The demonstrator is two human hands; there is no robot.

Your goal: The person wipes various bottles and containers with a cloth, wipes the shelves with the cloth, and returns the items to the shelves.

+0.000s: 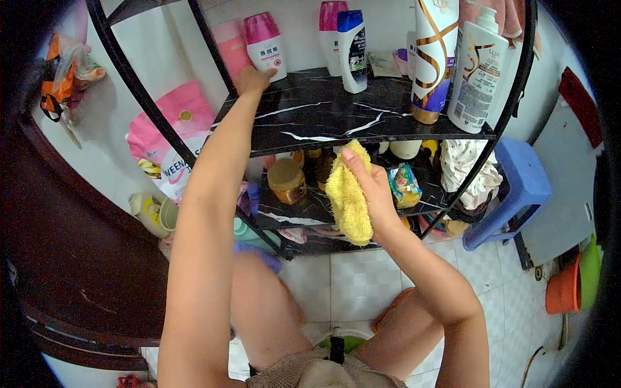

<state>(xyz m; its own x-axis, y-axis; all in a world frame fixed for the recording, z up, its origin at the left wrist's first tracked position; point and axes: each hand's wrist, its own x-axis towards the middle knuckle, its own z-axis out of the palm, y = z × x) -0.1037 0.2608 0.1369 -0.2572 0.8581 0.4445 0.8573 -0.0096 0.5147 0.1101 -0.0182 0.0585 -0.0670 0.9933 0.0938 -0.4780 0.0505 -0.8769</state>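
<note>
On the left part of the top shelf, my left hand (254, 79) grips a white bottle with a pink cap (265, 48) low down. The thumb lies on the bottle's front, the other fingers are mostly hidden, and the bottle leans a little. A pink item (231, 50) stands just behind that hand. My right hand (375, 191) is closed round a folded yellow cloth (349, 197), held in front of the shelf's lower level. Further right on the top shelf stand a dark bottle with a blue cap (353, 55) and another pink-capped bottle (332, 39).
A tall white-and-gold bottle (435, 58) and a white pump bottle (479, 74) stand at the right of the black shelf (304, 119). Lower down sits a brown jar (286, 181). A blue stool (517, 181) is to the right, a pink bag (171, 129) to the left.
</note>
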